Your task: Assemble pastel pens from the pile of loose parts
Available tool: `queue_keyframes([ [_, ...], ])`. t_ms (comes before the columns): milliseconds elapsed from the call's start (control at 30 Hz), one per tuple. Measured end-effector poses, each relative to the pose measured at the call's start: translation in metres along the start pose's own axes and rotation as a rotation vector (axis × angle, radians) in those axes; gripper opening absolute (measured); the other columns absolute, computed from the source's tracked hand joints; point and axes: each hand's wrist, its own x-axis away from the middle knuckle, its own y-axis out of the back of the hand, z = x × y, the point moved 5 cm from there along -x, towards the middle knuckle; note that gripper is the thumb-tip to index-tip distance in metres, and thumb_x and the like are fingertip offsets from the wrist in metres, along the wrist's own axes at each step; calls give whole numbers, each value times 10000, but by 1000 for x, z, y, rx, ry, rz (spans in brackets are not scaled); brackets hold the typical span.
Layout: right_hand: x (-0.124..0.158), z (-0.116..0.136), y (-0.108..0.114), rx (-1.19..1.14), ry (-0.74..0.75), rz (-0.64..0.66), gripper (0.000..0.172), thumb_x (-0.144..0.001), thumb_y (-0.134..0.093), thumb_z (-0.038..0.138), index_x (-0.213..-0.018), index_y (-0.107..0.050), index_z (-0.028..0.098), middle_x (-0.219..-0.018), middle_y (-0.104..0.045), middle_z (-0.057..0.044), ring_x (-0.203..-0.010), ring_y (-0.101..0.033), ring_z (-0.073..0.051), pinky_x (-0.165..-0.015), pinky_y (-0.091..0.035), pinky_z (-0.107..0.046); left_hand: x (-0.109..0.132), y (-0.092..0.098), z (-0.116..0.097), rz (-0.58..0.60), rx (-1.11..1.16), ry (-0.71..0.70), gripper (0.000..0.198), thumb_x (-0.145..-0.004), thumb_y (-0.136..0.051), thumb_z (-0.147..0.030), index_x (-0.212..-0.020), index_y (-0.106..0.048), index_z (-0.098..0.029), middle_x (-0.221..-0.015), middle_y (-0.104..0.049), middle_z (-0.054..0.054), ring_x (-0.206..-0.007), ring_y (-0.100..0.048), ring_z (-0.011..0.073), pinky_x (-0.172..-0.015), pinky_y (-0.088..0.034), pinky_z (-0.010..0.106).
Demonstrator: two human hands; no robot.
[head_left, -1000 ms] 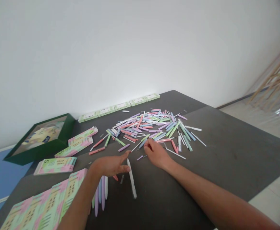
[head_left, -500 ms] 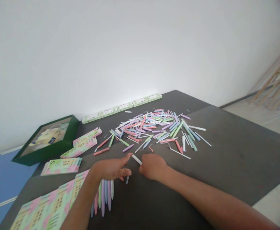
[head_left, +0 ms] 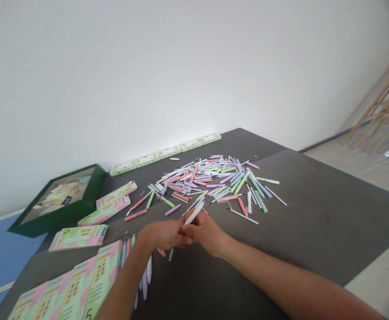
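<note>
A white pen (head_left: 194,213) points up and away from me, its lower end hidden among my fingers. My right hand (head_left: 208,234) is closed round it, thumb laid along the near side. Against it, my left hand (head_left: 169,234) has its fingers curled in at the pen's lower end; what they grip there is hidden. Below my left forearm lies a row of pastel pens (head_left: 149,269), partly covered by the arm. A small red piece (head_left: 161,252) and a thin clear piece (head_left: 170,254) rest on the table just under my hands.
A big heap of pastel pen parts and thin white sticks (head_left: 210,174) spreads beyond my hands. Printed cartons (head_left: 68,284) overlap at front left, with more cartons (head_left: 79,235) behind. A green box (head_left: 92,195) holds packaging. Pale green boxes (head_left: 147,159) line the wall.
My hands have come together and now touch. The white pen, earlier slanting between them, now points up and away. My left fingers, spread before, have curled in. The view has shifted slightly.
</note>
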Motion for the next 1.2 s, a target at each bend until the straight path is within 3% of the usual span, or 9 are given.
queue_keyframes([
  [167, 8, 4, -9, -104, 73, 17, 304, -644, -699, 403, -746, -524, 176, -609, -536, 33, -497, -507, -105, -537, -467, -275, 8, 1, -4, -22, 41, -2, 442, -780, -527, -326, -1191, -414, -208, -834, -601, 19, -711, -602, 200, -471, -502, 236],
  [267, 10, 21, 0, 146, 105, 59, 325, -725, -625, 480, -792, -542, 173, -659, -595, -2, -556, -549, -122, -555, -450, -254, 17, 3, -5, -55, 14, -43, 460, -810, -502, -345, -1237, -402, -204, -943, -612, 47, -715, -601, 186, -504, -485, 227],
  [333, 12, 36, 12, 416, 108, 2, 346, -802, -534, 504, -737, -545, 164, -620, -606, -12, -545, -553, -119, -539, -423, -230, 23, 3, -3, -60, -50, -15, 542, -833, -489, -359, -1326, -329, -201, -867, -640, 32, -662, -604, 172, -555, -472, 241],
  [467, 13, 57, 25, 810, 80, -25, 534, -879, -389, 527, -492, -454, 165, -402, -442, 28, -382, -394, -72, -428, -290, -200, 29, 2, -2, -68, -139, 36, 735, -841, -487, -389, -1445, -126, -178, -734, -667, 15, -621, -617, 193, -571, -447, 261],
  [733, 18, 61, 28, 955, -42, 30, 542, -863, -404, 555, -509, -512, 159, -390, -388, 41, -367, -343, -73, -392, -216, -217, 28, 2, -5, -59, -127, 31, 761, -839, -514, -379, -1455, -113, -179, -719, -660, 8, -638, -615, 190, -564, -434, 238],
  [933, 24, 77, 21, 975, 215, 34, 221, -848, -505, 344, -723, -558, 170, -600, -478, 32, -560, -424, -100, -509, -303, -212, 29, 2, -7, -70, -62, -30, 633, -836, -506, -342, -1395, -231, -226, -790, -650, 1, -623, -596, 167, -547, -425, 222],
  [1000, 27, 79, 19, 933, 230, 76, 120, -829, -525, 280, -876, -580, 184, -678, -515, 25, -610, -449, -110, -541, -329, -215, 29, 1, -6, -64, -48, -38, 616, -835, -509, -329, -1383, -248, -227, -847, -662, 10, -645, -597, 164, -559, -426, 220],
  [1067, 27, 78, 21, 898, 171, 95, 183, -827, -527, 281, -982, -568, 192, -699, -530, 25, -601, -457, -110, -526, -329, -213, 28, 0, -5, -45, -50, -25, 605, -830, -516, -311, -1375, -266, -232, -860, -672, 8, -663, -599, 164, -565, -423, 217],
  [1200, 26, 76, 29, 1067, 74, 27, 293, -860, -473, 385, -678, -549, 168, -546, -453, 33, -511, -401, -101, -467, -257, -220, 27, 0, -2, -18, -61, -2, 624, -831, -510, -308, -1391, -247, -230, -834, -685, 6, -666, -611, 171, -568, -421, 221],
])
